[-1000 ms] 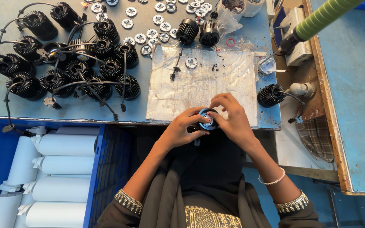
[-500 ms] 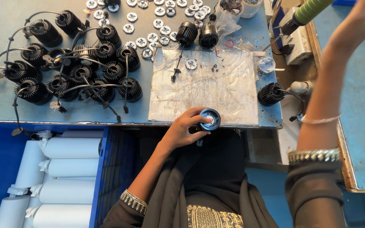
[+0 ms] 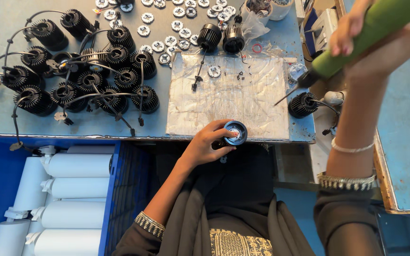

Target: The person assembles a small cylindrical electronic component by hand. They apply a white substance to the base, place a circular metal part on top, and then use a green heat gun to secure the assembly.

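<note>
My left hand (image 3: 208,144) grips a black finned heat-sink lamp body (image 3: 235,133) with a white round plate on its face, held at the table's near edge over my lap. My right hand (image 3: 352,28) is raised at the upper right and wrapped around a green-handled electric screwdriver (image 3: 357,40), whose thin bit (image 3: 285,97) points down-left over the clear plastic work sheet (image 3: 233,97). The bit tip is well apart from the lamp body.
A cluster of wired black heat sinks (image 3: 86,78) covers the table's left. Small round white plates (image 3: 167,28) lie at the back, with two more heat sinks (image 3: 221,38) near them. One heat sink (image 3: 302,105) sits at the right edge. White tubes (image 3: 67,189) fill a blue crate at lower left.
My right hand left the lamp body, rose to the upper right and took hold of the green screwdriver, bringing it down toward the sheet. The left hand kept holding the lamp body.
</note>
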